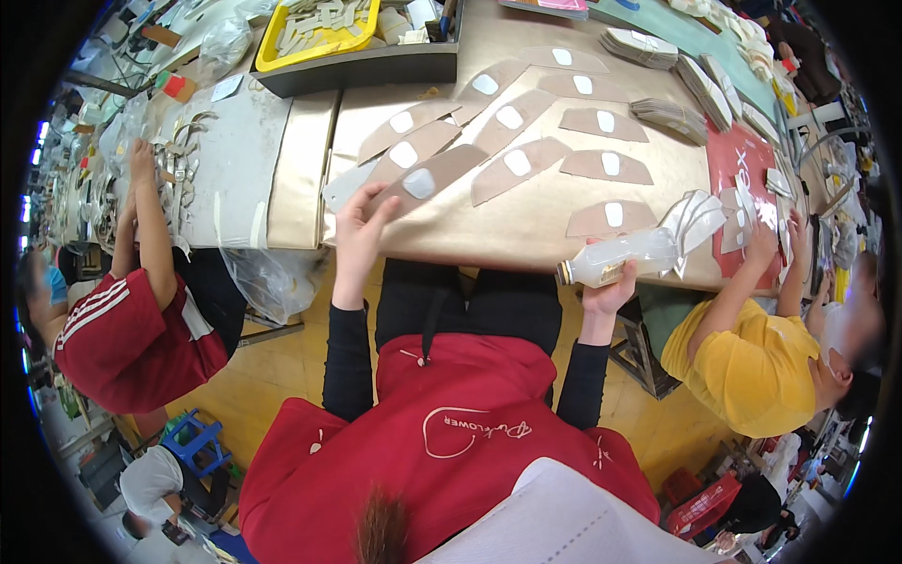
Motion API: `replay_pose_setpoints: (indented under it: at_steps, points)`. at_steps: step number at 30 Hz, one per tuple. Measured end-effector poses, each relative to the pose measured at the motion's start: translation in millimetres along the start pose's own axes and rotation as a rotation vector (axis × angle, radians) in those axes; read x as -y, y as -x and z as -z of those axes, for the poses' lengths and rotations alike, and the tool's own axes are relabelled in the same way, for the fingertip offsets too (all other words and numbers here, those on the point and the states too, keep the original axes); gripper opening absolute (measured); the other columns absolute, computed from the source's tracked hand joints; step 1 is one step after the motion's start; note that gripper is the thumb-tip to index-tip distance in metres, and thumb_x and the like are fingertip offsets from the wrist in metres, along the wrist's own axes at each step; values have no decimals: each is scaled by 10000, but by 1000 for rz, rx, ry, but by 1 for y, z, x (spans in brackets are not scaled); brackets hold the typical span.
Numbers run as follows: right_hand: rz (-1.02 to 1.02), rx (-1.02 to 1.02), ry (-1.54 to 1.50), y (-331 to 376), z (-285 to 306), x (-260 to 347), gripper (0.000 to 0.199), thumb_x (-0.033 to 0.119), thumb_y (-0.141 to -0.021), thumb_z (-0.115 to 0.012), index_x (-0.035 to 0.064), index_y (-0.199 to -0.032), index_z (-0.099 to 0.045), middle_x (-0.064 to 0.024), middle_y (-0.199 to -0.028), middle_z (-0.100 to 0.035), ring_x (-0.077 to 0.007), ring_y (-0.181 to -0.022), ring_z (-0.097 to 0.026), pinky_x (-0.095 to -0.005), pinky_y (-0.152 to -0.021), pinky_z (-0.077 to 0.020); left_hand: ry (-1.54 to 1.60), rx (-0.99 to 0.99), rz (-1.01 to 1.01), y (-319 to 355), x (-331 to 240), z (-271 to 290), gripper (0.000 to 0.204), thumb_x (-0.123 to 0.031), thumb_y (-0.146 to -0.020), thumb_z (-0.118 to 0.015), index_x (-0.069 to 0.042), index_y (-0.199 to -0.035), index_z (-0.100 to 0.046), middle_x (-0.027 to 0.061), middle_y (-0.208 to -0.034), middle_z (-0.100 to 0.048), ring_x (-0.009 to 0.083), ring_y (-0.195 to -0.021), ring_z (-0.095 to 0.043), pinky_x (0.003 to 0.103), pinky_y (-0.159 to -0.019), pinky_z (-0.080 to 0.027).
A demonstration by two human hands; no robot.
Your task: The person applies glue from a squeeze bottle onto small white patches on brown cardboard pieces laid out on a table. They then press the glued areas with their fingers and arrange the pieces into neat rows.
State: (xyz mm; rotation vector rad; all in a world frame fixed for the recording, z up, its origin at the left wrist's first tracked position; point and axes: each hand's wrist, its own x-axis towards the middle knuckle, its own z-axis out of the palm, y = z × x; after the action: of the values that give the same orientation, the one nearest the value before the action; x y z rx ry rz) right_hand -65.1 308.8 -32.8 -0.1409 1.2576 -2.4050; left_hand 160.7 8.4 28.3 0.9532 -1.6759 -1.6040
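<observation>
My left hand point(365, 224) pinches the lower left end of a brown curved piece point(456, 167) with a white oval patch on it, tilted above the table. In my right hand point(609, 293), the fingers wrap round a translucent plastic bottle point(631, 256), lying nearly level with its dark-ringed end toward the left. Several similar beige pieces point(594, 167), each with a white patch, are spread over the gold-brown tabletop point(423, 230); those at the left overlap. Just beyond the bottle lies a fanned bunch of white curved pieces point(697, 218).
A black tray point(376, 83) with a yellow basket point(324, 45) of small strips stands at the far left. Stacks of beige pieces point(669, 120) lie at the far right beside a red sheet point(738, 164). Co-workers in a red shirt point(141, 338) and a yellow shirt point(752, 362) sit either side.
</observation>
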Motion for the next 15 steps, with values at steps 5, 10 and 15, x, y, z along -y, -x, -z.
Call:
replay_pose_setpoints:
  at_steps: [5,10,15]
  points:
    - [123,192,-99,-1,-5,19,738,591,-874,-665,55,-1324,-433,-192,-1068,-669,-302,-950,-676,-418,-851,-548,427,287,320,27,-8,-60,297,-130,-936,-697,-19,-1206,-643,51,-988,-713,101,-806,-709,177,-569,-467]
    - [294,-43,68,-1,-33,13,805,633,-837,-694,99,-1361,-397,-224,-1205,-619,-345,-1138,-618,-458,-993,-495,-70,445,410,22,6,-104,387,-194,-935,-703,-10,-1267,-628,67,-1010,-711,109,-760,-705,196,-614,-522]
    - [308,116,308,-2,-58,6,807,540,-832,-754,69,-1368,-378,-249,-1313,-579,-397,-1271,-542,-482,-1068,-443,7,532,441,15,19,-91,428,-189,-932,-701,0,-1306,-612,65,-1009,-708,75,-785,-661,205,-699,-543]
